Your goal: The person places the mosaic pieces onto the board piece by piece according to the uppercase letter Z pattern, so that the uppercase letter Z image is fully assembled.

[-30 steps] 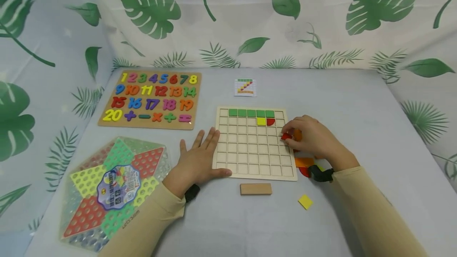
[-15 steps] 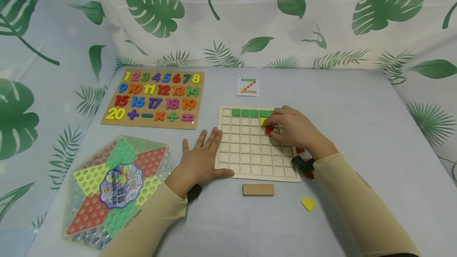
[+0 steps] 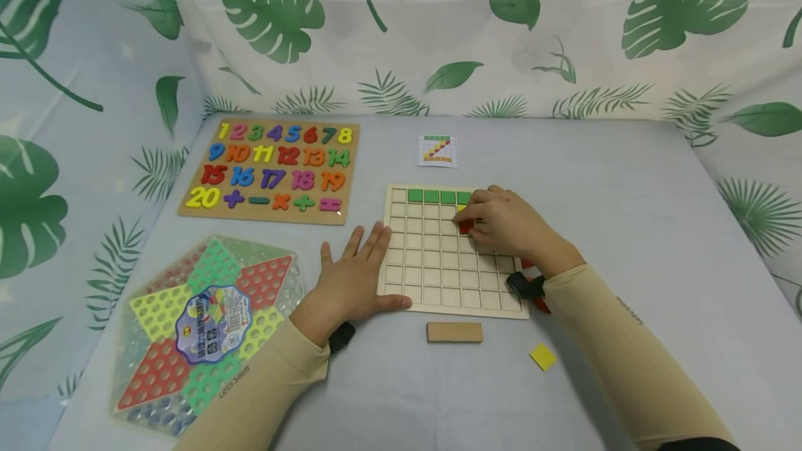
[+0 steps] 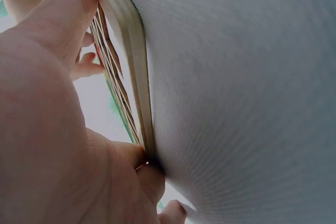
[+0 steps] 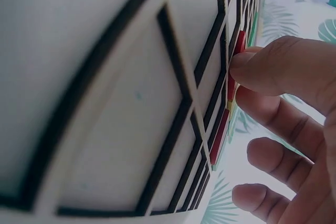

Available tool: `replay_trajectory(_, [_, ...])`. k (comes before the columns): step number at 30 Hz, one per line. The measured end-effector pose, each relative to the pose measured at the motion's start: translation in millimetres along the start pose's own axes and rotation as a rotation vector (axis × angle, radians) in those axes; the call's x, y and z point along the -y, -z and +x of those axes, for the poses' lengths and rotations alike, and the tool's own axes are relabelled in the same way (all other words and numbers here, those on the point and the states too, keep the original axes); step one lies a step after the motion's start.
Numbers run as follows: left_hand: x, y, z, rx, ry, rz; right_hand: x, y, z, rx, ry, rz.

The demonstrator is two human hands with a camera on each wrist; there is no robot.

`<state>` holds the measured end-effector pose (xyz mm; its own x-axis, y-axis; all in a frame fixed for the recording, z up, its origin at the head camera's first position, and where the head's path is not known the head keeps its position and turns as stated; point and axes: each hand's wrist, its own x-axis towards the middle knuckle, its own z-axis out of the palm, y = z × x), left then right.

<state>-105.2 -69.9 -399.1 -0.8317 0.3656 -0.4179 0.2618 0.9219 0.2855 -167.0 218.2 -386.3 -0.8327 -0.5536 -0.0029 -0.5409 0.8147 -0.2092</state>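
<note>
My right hand [image 3: 512,230] pinches a small red tile [image 3: 466,227] between thumb and fingertips, low over the wooden grid board [image 3: 434,277], just below a yellow square [image 3: 462,208] mostly hidden by the fingers. A row of green square tiles [image 3: 431,196] fills cells along the board's far edge. In the right wrist view, the pinched red tile [image 5: 240,43] sits at the grid's surface, and a second red tile [image 5: 219,139] lies in a cell nearby. With fingers spread, my left hand [image 3: 347,291] rests against the board's left edge, thumb at its near-left corner.
A picture card [image 3: 437,151] lies behind the board. To the left are a number puzzle [image 3: 348,186] and a hexagonal peg-style board [image 3: 150,317] in clear wrap. A wooden block [image 3: 454,332] and loose yellow tile [image 3: 542,356] lie in front; red pieces [image 3: 540,303] show under my right wrist.
My right hand has carried the red tile leftward from the board's right edge to the cell below the yellow square. The left hand has stayed at the board's edge.
</note>
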Motion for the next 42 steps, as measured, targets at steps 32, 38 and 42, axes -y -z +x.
replay_trajectory(32, [0.1, 7.8, -3.6, 0.017, -0.002, 0.003, -42.6, 17.5, -92.5, -0.054, -0.276, 0.165])
replay_trajectory(38, [-0.4, 6.5, -3.0, 0.022, -0.005, 0.003, -47.8, 18.0, -124.9, -0.068, -0.324, 0.172])
replay_trajectory(42, [-1.3, 4.4, -2.6, 0.025, -0.01, 0.005, -50.5, 15.4, -141.0, -0.096, -0.328, 0.159])
